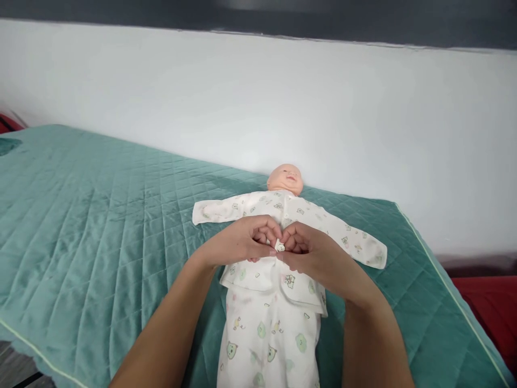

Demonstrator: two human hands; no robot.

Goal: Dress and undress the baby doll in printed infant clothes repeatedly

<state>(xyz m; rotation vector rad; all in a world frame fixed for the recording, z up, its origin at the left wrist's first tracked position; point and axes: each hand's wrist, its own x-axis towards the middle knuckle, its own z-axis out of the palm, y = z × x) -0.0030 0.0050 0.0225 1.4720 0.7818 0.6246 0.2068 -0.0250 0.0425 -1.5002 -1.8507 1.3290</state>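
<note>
A baby doll lies on its back, dressed in a white printed jacket and matching trousers. The jacket's sleeves stretch out to both sides. My left hand is closed in a pinch on the jacket's front edge at mid-chest. Opposite it, my right hand pinches the same front edge, and the fingertips of both hands meet. A small bunched bit of white fabric shows between them; whether a fastener is in it, I cannot tell. The hands cover the middle of the jacket front.
Under the doll is a green quilted cover with a pale piped edge. A white wall stands right behind the doll's head, with a dark band above it. Something red sits beyond the right edge.
</note>
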